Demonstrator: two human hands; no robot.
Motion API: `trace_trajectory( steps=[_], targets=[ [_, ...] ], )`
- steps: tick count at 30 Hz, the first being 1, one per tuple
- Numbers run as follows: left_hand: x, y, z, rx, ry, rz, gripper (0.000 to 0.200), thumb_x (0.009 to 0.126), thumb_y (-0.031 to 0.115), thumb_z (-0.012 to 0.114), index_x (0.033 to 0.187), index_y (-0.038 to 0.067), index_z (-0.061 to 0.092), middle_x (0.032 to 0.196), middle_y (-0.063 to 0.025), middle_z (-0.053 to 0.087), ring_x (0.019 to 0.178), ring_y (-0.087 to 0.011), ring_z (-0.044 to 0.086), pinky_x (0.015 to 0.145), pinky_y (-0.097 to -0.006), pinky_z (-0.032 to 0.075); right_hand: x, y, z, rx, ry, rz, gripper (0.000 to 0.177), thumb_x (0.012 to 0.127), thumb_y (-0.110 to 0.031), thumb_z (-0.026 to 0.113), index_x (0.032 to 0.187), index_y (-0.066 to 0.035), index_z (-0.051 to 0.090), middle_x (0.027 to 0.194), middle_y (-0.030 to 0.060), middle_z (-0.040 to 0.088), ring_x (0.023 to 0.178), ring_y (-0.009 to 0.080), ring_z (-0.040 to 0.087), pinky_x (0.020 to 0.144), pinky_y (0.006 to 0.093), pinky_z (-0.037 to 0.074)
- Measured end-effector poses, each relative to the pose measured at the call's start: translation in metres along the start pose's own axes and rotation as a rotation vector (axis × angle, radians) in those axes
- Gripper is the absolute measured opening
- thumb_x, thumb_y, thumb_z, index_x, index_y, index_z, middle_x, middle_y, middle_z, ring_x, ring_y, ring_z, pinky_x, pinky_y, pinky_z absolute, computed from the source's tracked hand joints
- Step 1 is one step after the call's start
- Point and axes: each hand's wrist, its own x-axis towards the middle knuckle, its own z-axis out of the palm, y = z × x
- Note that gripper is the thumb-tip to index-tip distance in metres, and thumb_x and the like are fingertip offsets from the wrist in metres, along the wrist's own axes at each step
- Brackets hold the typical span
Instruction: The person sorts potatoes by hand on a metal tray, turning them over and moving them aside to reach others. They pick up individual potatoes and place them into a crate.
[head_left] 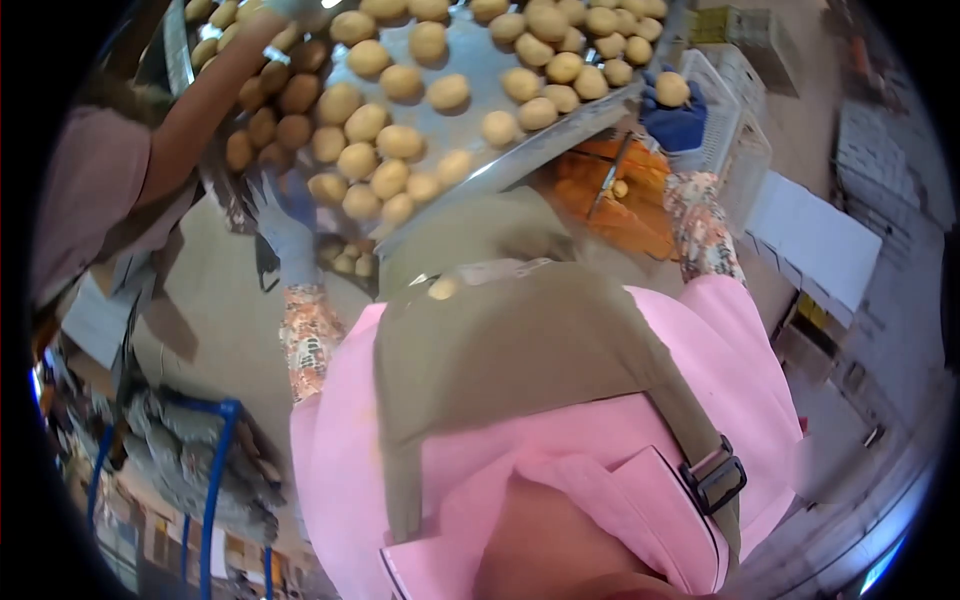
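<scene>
My right hand [676, 122], in a blue glove, holds a round tan potato [672, 89] beyond the right edge of the metal sorting table [470, 118]. My left hand [285, 214], in a pale and blue glove, is at the table's near left edge. Its fingers are stretched out and somewhat blurred, beside a group of potatoes [361, 202]. Many more potatoes [566, 68] lie across the metal surface, closely packed at the upper right and along the left.
A co-worker's arm [205, 110] reaches over the table from the left. White plastic crates [735, 110] stand beside my right hand. Below the table are an orange bag [630, 215] and more potatoes [352, 262]. Filled sacks [190, 455] sit by a blue frame [217, 480].
</scene>
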Motion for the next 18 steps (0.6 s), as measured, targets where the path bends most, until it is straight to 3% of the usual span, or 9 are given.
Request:
trace_trajectory(
  steps=[2, 4, 6, 8, 11, 14, 15, 16, 18],
  targets=[
    [0.029, 0.024, 0.015, -0.012, 0.019, 0.064, 0.045, 0.091, 0.028, 0.058, 0.131, 0.008, 0.051, 0.134, -0.0247, 0.048, 0.123, -0.043, 0.045, 0.103, -0.0509, 0.034, -0.002, 0.009, 0.023, 0.018, 0.278, -0.121, 0.05, 0.09, -0.042, 0.047, 0.13, -0.011, 0.048, 0.138, 0.0199, 0.045, 0.125, 0.035, 0.045, 0.1, 0.0503, 0.04],
    [0.047, 0.045, 0.029, 0.095, -0.085, 0.097, 0.045, 0.091, 0.03, 0.057, 0.131, 0.009, 0.052, 0.136, -0.0213, 0.048, 0.124, -0.0418, 0.044, 0.102, -0.0494, 0.035, -0.005, 0.019, 0.033, 0.022, 0.249, -0.259, 0.051, 0.09, -0.042, 0.048, 0.131, -0.011, 0.047, 0.139, 0.0202, 0.044, 0.126, 0.0352, 0.044, 0.1, 0.0526, 0.04],
    [0.044, 0.071, 0.035, -0.074, -0.107, 0.02, 0.048, 0.092, 0.038, 0.054, 0.131, 0.011, 0.052, 0.141, -0.0166, 0.045, 0.13, -0.0395, 0.039, 0.105, -0.0553, 0.028, -0.004, 0.022, 0.038, 0.031, 0.216, -0.391, 0.053, 0.089, -0.042, 0.05, 0.132, -0.011, 0.046, 0.14, 0.0204, 0.042, 0.127, 0.0354, 0.043, 0.1, 0.0548, 0.039],
    [0.044, 0.085, 0.039, 0.008, -0.102, 0.078, 0.046, 0.092, 0.036, 0.054, 0.132, 0.013, 0.052, 0.141, -0.0147, 0.045, 0.128, -0.0392, 0.041, 0.104, -0.056, 0.029, -0.004, 0.027, 0.041, -0.025, 0.342, -0.465, 0.054, 0.087, -0.043, 0.052, 0.132, -0.013, 0.045, 0.141, 0.0215, 0.04, 0.128, 0.0351, 0.043, 0.101, 0.0563, 0.038],
    [0.03, 0.08, 0.04, -0.024, -0.129, 0.107, 0.046, 0.091, 0.035, 0.055, 0.132, 0.014, 0.052, 0.14, -0.0149, 0.045, 0.126, -0.0396, 0.043, 0.104, -0.0553, 0.031, -0.008, 0.026, 0.04, 0.149, 0.217, -0.321, 0.052, 0.086, -0.04, 0.055, 0.127, -0.009, 0.048, 0.132, 0.0213, 0.048, 0.121, 0.0344, 0.048, 0.097, 0.0557, 0.041],
    [0.012, 0.057, 0.042, -0.03, -0.164, 0.106, 0.046, 0.091, 0.034, 0.055, 0.133, 0.014, 0.051, 0.141, -0.016, 0.044, 0.127, -0.0398, 0.042, 0.104, -0.0537, 0.03, -0.016, -0.036, -0.04, 0.166, 0.267, -0.177, 0.05, 0.084, -0.032, 0.059, 0.125, -0.004, 0.05, 0.133, 0.0206, 0.047, 0.118, 0.0346, 0.049, 0.099, 0.0516, 0.041],
    [0.006, 0.05, 0.038, -0.08, -0.142, 0.105, 0.047, 0.092, 0.034, 0.055, 0.135, 0.015, 0.049, 0.142, -0.0166, 0.042, 0.129, -0.0398, 0.039, 0.105, -0.0524, 0.029, -0.018, -0.058, -0.056, 0.149, 0.124, -0.173, 0.05, 0.082, -0.028, 0.059, 0.124, -0.002, 0.05, 0.126, 0.0207, 0.05, 0.114, 0.0336, 0.05, 0.097, 0.0515, 0.042],
    [0.001, 0.042, 0.037, -0.059, -0.144, 0.093, 0.047, 0.092, 0.034, 0.055, 0.135, 0.015, 0.049, 0.142, -0.0166, 0.042, 0.129, -0.0398, 0.039, 0.105, -0.0524, 0.029, 0.002, -0.053, -0.025, 0.166, 0.662, -0.726, 0.055, 0.083, -0.024, 0.057, 0.131, -0.002, 0.042, 0.132, 0.0216, 0.046, 0.12, 0.0346, 0.046, 0.098, 0.0525, 0.041],
    [-0.004, 0.019, 0.033, 0.099, -0.148, 0.039, 0.048, 0.091, 0.034, 0.056, 0.134, 0.014, 0.05, 0.143, -0.0165, 0.042, 0.128, -0.0407, 0.039, 0.104, -0.0529, 0.03, 0.008, -0.049, -0.003, 0.289, 0.611, -0.381, 0.069, 0.082, -0.028, 0.06, 0.139, -0.004, 0.029, 0.137, 0.0203, 0.042, 0.126, 0.0377, 0.042, 0.1, 0.056, 0.038]
  ],
)
